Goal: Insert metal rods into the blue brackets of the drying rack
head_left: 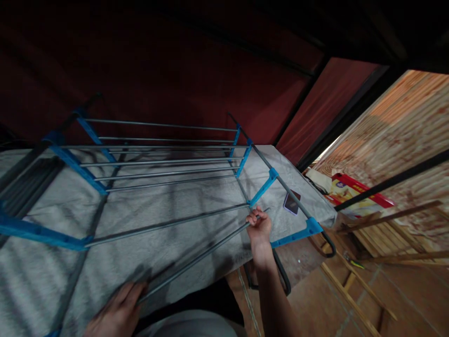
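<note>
A slim grey metal rod (199, 257) slants across in front of me, low at the left and higher at the right. My right hand (260, 227) is closed around it near its far end, whose tip pokes out past the fingers. At the lower left, my left hand (117, 309) grips the near end, which its fingers partly hide. Beyond the rod stands a shoe-rack-like frame of dark tubes with blue plastic brackets (75, 168) and several crossbars (168, 228). Just above my right hand is a blue bracket (263, 188); another blue bracket (298, 233) sits to its right.
The frame lies on a grey cloth-covered surface (168, 206). A phone (292, 202) rests on it behind the right side tube. Dark tubes (30, 192) are bundled at the left. A red-and-yellow box (361, 194), wooden slatted pieces (396, 234) and tiled floor (393, 290) are at the right.
</note>
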`<state>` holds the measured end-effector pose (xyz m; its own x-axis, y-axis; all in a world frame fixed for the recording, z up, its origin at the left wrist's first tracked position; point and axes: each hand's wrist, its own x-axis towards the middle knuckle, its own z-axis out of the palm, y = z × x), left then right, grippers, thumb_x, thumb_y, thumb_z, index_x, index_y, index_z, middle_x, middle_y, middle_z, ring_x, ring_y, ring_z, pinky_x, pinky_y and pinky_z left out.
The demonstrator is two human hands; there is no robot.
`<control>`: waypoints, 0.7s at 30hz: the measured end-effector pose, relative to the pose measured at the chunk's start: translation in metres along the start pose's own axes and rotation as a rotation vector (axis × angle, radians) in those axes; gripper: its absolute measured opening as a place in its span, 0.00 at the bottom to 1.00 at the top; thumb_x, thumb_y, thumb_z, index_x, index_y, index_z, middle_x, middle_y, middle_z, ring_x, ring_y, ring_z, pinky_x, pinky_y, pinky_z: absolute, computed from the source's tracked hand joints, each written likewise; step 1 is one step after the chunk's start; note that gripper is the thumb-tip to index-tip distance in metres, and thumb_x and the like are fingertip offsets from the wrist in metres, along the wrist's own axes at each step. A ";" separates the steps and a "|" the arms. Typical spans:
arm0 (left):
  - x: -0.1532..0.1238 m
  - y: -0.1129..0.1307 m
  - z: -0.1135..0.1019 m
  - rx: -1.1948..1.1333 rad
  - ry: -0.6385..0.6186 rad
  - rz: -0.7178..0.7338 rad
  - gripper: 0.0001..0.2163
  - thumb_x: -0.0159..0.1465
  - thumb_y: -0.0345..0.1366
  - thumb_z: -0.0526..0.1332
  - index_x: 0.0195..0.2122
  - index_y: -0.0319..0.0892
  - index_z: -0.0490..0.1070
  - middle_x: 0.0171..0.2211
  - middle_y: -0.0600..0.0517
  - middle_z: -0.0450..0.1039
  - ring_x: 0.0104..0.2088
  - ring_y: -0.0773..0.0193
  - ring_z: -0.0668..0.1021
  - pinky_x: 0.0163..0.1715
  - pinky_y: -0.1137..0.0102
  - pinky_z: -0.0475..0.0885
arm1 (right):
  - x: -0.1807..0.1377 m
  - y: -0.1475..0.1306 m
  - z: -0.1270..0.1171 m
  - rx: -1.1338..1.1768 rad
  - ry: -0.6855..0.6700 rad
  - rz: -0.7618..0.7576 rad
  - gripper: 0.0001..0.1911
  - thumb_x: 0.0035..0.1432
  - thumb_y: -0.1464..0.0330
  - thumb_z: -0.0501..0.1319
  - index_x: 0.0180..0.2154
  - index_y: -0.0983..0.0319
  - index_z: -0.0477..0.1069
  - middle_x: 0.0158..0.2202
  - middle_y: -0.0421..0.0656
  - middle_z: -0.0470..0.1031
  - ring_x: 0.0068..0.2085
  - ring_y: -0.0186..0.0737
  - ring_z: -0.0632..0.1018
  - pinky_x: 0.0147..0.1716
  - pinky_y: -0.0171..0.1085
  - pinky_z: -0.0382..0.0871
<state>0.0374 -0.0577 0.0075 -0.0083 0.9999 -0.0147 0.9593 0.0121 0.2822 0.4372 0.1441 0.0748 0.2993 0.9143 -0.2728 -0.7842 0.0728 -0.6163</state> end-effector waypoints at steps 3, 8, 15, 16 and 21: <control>0.032 0.020 -0.009 0.008 -0.050 0.051 0.24 0.74 0.39 0.45 0.58 0.49 0.80 0.55 0.47 0.84 0.42 0.55 0.88 0.39 0.64 0.82 | 0.002 0.014 0.010 -0.007 -0.018 0.015 0.11 0.45 0.72 0.66 0.32 0.56 0.67 0.19 0.27 0.56 0.19 0.28 0.58 0.18 0.29 0.56; 0.070 0.046 -0.022 0.070 -0.045 0.136 0.23 0.76 0.40 0.45 0.57 0.48 0.80 0.51 0.47 0.85 0.41 0.54 0.87 0.41 0.63 0.81 | 0.007 0.033 0.019 0.014 0.045 0.091 0.13 0.42 0.73 0.66 0.30 0.55 0.65 0.21 0.30 0.65 0.22 0.30 0.65 0.22 0.31 0.65; 0.098 0.059 -0.023 0.114 -0.103 0.182 0.20 0.76 0.38 0.48 0.53 0.47 0.81 0.51 0.48 0.86 0.42 0.57 0.88 0.39 0.68 0.80 | -0.007 0.059 0.008 -0.200 0.065 0.335 0.10 0.46 0.72 0.68 0.31 0.56 0.69 0.27 0.35 0.76 0.29 0.32 0.77 0.35 0.33 0.77; 0.100 0.061 -0.021 0.112 -0.106 0.205 0.19 0.76 0.38 0.49 0.52 0.47 0.81 0.51 0.48 0.86 0.42 0.57 0.88 0.39 0.68 0.80 | -0.012 0.062 0.005 -0.221 0.075 0.387 0.10 0.47 0.72 0.68 0.31 0.56 0.70 0.28 0.36 0.78 0.30 0.33 0.79 0.35 0.33 0.78; 0.102 0.066 -0.019 0.119 -0.136 0.309 0.20 0.75 0.36 0.49 0.54 0.48 0.82 0.52 0.47 0.86 0.41 0.55 0.88 0.38 0.65 0.82 | -0.042 0.055 -0.015 -0.293 0.098 0.590 0.09 0.49 0.71 0.71 0.34 0.60 0.74 0.33 0.41 0.84 0.33 0.35 0.83 0.34 0.33 0.79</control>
<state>0.0944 0.0450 0.0425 0.3175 0.9452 -0.0756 0.9368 -0.3002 0.1799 0.3894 0.1042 0.0411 -0.0760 0.7267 -0.6828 -0.6558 -0.5522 -0.5147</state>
